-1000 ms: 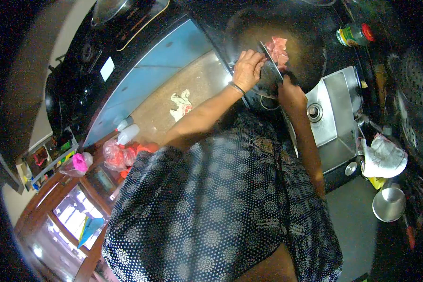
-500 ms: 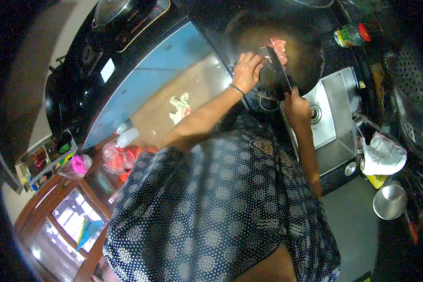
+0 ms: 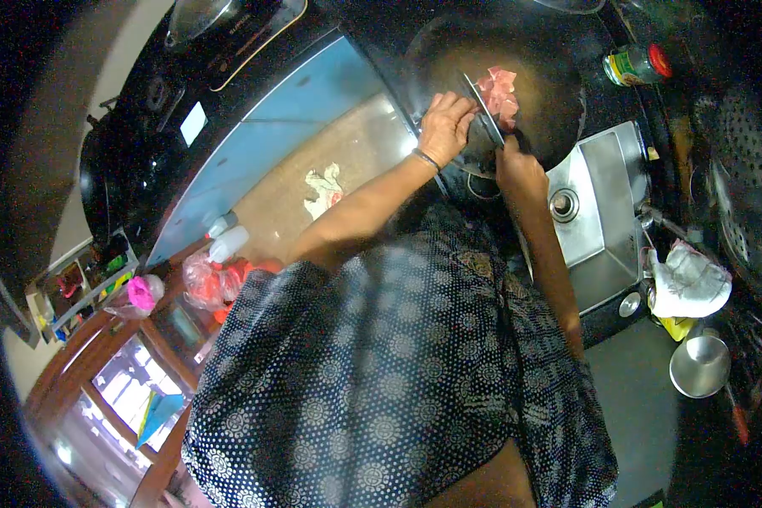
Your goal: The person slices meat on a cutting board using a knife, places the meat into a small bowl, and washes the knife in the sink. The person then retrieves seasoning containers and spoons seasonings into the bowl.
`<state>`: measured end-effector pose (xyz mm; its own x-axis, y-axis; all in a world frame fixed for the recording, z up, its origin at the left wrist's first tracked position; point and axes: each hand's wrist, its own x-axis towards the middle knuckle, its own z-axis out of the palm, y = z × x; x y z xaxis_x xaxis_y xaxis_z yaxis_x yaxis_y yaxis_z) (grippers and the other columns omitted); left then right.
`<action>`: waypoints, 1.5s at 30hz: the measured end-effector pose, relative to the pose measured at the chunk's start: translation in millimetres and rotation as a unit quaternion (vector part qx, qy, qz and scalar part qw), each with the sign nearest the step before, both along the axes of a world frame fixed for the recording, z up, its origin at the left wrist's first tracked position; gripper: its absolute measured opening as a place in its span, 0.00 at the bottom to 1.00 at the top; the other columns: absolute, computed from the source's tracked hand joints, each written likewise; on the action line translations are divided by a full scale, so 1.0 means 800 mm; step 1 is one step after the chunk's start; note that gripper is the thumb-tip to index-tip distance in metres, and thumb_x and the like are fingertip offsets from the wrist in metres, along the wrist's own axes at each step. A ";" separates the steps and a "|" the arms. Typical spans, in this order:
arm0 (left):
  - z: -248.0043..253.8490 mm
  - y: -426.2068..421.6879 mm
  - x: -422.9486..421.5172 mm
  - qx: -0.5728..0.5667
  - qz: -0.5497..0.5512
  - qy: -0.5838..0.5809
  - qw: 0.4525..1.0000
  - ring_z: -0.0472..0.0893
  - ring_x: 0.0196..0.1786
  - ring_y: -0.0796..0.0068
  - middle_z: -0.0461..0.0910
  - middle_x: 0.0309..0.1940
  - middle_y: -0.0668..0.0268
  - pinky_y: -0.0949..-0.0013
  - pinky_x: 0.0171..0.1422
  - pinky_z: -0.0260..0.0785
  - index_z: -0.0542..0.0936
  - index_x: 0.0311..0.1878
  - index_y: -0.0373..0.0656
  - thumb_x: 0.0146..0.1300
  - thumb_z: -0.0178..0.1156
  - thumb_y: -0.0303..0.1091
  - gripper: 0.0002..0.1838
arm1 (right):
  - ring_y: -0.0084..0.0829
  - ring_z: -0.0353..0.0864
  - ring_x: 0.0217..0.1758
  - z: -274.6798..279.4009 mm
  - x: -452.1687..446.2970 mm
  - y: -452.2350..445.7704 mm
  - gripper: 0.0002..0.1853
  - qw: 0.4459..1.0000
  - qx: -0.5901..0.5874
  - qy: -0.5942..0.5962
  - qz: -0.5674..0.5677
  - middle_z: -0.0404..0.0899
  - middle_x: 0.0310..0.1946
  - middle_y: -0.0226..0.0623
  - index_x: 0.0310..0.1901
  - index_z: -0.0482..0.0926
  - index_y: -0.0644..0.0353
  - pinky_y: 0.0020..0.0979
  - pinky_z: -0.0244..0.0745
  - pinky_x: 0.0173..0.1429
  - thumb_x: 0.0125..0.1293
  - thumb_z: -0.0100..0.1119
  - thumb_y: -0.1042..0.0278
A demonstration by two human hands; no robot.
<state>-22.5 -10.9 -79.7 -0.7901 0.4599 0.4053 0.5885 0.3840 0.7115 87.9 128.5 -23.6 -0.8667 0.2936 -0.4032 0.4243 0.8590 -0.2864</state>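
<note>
Pink pieces of raw meat (image 3: 499, 95) lie on a round, dark wooden cutting board (image 3: 550, 68). My right hand (image 3: 521, 171) is wrapped round the handle of a broad knife (image 3: 483, 112), whose blade stands on edge just left of the meat. Close beside the blade, my left hand (image 3: 447, 127) rests on the board with its fingers curled and together. Whatever lies under those fingertips is hidden.
Right of the board is a steel sink (image 3: 605, 271) with a tap. A red-lidded jar (image 3: 637, 65) stands behind it. A white cloth (image 3: 692, 281) and a metal cup (image 3: 700, 367) are at the right. Crumpled paper (image 3: 323, 191) lies on the floor.
The knife has shifted left, from over the meat to its left side, its blade now more upright. My right hand has moved up and left with it. My left hand has barely moved.
</note>
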 end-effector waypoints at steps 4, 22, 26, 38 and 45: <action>0.005 0.001 0.000 0.002 0.001 -0.019 1.000 0.74 0.42 0.51 0.75 0.35 0.57 0.56 0.47 0.69 0.82 0.40 0.43 0.57 0.64 0.24 0.07 | 0.57 0.86 0.37 0.000 -0.028 -0.009 0.13 0.998 0.023 0.054 0.025 0.83 0.31 0.59 0.51 0.70 0.63 0.58 0.79 0.40 0.71 0.47 0.64; -0.003 0.001 0.000 0.002 0.009 -0.002 1.000 0.75 0.42 0.52 0.77 0.36 0.59 0.57 0.48 0.70 0.81 0.43 0.42 0.56 0.64 0.24 0.10 | 0.63 0.82 0.34 0.017 0.043 0.006 0.18 1.000 0.011 -0.008 -0.018 0.81 0.27 0.60 0.52 0.70 0.60 0.61 0.74 0.40 0.73 0.50 0.54; -0.004 -0.002 0.000 0.015 0.001 -0.007 1.000 0.75 0.42 0.52 0.77 0.36 0.59 0.57 0.48 0.70 0.81 0.43 0.42 0.56 0.64 0.24 0.11 | 0.63 0.83 0.35 0.007 0.030 0.006 0.16 1.000 0.008 -0.009 -0.003 0.82 0.29 0.61 0.51 0.70 0.61 0.61 0.75 0.42 0.73 0.48 0.56; 0.006 -0.004 0.003 0.037 0.001 -0.035 0.999 0.75 0.42 0.51 0.77 0.37 0.57 0.55 0.47 0.69 0.80 0.38 0.42 0.58 0.62 0.24 0.06 | 0.64 0.82 0.37 -0.010 0.011 0.004 0.22 0.999 -0.018 0.044 0.019 0.82 0.30 0.62 0.62 0.69 0.62 0.61 0.76 0.44 0.72 0.49 0.58; -0.004 -0.002 0.005 0.022 0.021 -0.019 0.999 0.75 0.42 0.50 0.78 0.37 0.56 0.56 0.48 0.70 0.80 0.40 0.41 0.58 0.63 0.25 0.06 | 0.63 0.83 0.35 0.019 0.048 0.011 0.17 0.999 0.006 0.010 -0.042 0.82 0.30 0.62 0.52 0.73 0.61 0.60 0.76 0.42 0.72 0.51 0.57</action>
<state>-18.9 -12.2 -83.0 -0.8237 0.4077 0.3942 0.5449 0.3763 0.7493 126.1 137.4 -8.2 -0.8465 0.3715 -0.3813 0.4899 0.8239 -0.2850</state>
